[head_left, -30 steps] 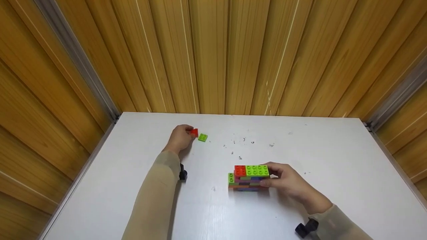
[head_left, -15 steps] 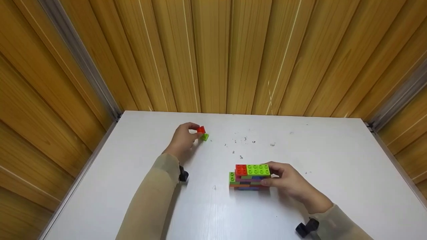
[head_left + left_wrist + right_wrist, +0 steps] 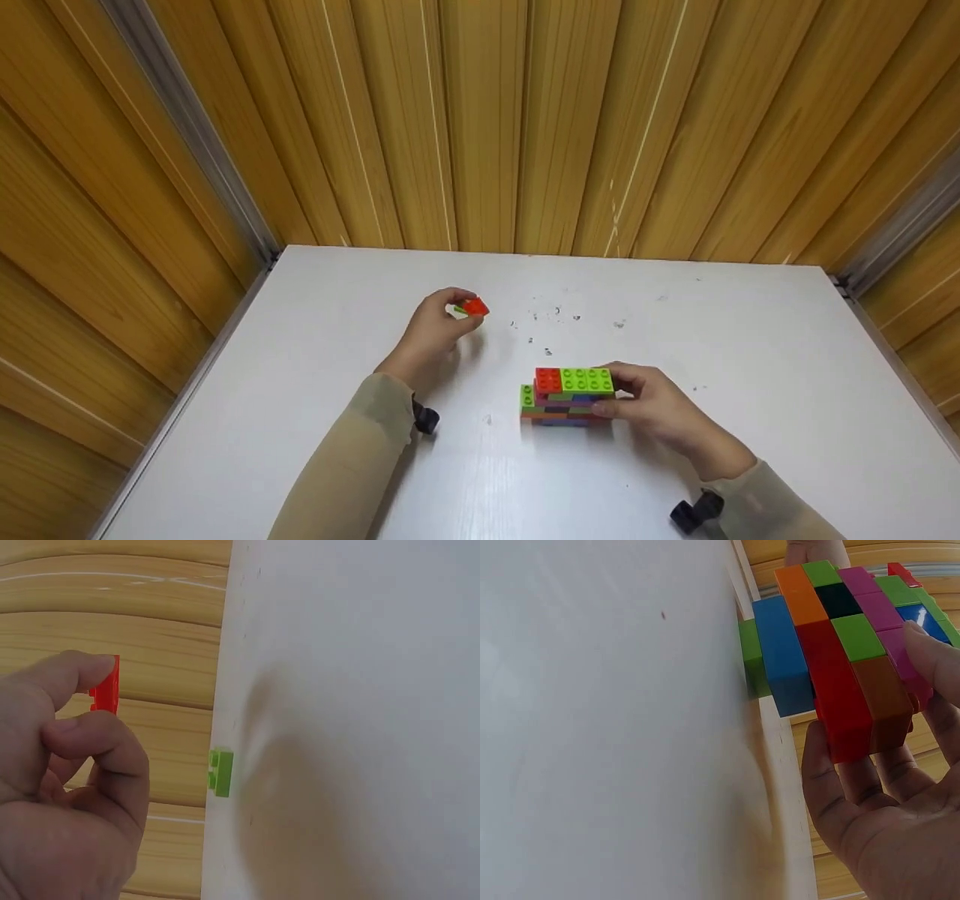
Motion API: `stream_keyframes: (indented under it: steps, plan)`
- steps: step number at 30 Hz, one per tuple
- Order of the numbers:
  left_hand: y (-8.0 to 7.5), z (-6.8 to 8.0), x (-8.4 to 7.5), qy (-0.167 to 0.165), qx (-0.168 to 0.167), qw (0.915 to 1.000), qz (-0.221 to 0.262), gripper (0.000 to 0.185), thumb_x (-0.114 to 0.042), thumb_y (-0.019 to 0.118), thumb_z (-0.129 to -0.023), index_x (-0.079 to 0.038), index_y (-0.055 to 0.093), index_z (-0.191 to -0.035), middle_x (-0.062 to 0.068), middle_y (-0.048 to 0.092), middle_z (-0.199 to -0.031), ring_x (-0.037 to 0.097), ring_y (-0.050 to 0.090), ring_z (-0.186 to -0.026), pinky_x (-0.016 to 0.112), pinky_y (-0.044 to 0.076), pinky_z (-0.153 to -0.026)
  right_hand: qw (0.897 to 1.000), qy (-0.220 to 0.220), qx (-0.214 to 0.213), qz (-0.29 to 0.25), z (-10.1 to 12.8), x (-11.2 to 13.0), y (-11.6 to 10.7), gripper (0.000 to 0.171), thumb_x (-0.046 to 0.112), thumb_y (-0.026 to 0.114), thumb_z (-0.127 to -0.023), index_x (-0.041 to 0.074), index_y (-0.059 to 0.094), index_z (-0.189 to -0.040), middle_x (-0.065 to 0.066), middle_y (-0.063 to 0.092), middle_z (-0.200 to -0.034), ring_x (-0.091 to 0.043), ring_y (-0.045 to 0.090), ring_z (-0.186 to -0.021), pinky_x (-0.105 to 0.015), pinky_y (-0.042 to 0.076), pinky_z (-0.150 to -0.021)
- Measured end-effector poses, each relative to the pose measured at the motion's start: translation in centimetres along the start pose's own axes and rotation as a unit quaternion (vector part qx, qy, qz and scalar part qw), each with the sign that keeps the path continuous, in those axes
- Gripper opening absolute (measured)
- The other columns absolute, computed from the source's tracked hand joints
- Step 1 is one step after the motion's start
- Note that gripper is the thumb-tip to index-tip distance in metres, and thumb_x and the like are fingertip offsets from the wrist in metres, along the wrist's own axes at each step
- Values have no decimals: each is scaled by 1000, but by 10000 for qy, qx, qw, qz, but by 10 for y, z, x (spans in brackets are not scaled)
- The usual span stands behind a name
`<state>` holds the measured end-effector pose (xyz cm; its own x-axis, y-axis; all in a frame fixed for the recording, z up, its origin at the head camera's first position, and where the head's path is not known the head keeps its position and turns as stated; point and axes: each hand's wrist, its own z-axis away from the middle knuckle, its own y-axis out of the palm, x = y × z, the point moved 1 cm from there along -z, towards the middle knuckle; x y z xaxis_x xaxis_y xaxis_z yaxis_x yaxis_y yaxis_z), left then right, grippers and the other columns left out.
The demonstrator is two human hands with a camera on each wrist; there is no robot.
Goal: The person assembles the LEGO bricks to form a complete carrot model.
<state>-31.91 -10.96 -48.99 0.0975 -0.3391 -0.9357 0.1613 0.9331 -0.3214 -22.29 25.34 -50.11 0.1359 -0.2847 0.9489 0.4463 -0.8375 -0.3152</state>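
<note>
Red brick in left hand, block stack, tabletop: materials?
Red brick: likely moulded plastic, smooth, saturated colour. Block stack: same plastic look, studded tops, slight sheen. Tabletop: white, smooth, probably laminate or painted board; scuff marks show.

Between the hands: bare desk point(image 3: 495, 465) is lying open, marked only by small dark specks point(image 3: 547, 330).
Centre obstacle: the block stack point(image 3: 566, 397) is standing on the desk.
Far left obstacle: a green brick point(image 3: 220, 772) is lying beneath the left hand point(image 3: 435, 334).
Back and sides: wooden walls point(image 3: 480, 127) are closing off the desk.
</note>
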Motion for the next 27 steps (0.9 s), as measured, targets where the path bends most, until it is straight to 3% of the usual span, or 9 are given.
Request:
stream_keyframes:
  steps: [10, 17, 24, 27]
  plan:
    - [14, 25, -18, 760, 331, 9965, -106, 39, -21, 81, -98, -16, 70, -135, 8, 66, -134, 19, 57, -84, 27, 53, -69, 9999, 36, -88, 60, 0, 1, -2, 43, 9, 85, -97, -1, 75, -138, 10, 83, -125, -10, 72, -117, -22, 56, -104]
    - [21, 41, -28, 1067, 444, 9933, -46, 35, -21, 81, -98, -18, 69, -132, 6, 65, -131, 18, 55, -86, 29, 50, -72, 9999, 96, -97, 42, -1, 0, -1, 43, 9, 85, -97, 0, 75, -138, 5, 83, -126, -11, 73, -117, -22, 57, -104]
    - [27, 52, -31, 1261, 567, 9903, -121, 35, -16, 79, -96, -16, 74, -130, 4, 65, -104, 17, 53, -78, 28, 46, -67, 9997, 73, -189, 150, -1, -1, 1, 42, 10, 86, -97, 1, 76, -137, 2, 83, -127, -11, 72, -115, -24, 56, -103]
    - [29, 56, -32, 1379, 683, 9879, -193, 36, -14, 78, -94, -15, 76, -129, 3, 66, -101, 17, 52, -79, 27, 45, -66, 9995, 41, -223, 237, -1, 0, 2, 41, 11, 86, -97, 2, 76, -137, -2, 83, -128, -11, 72, -115, -24, 56, -103]
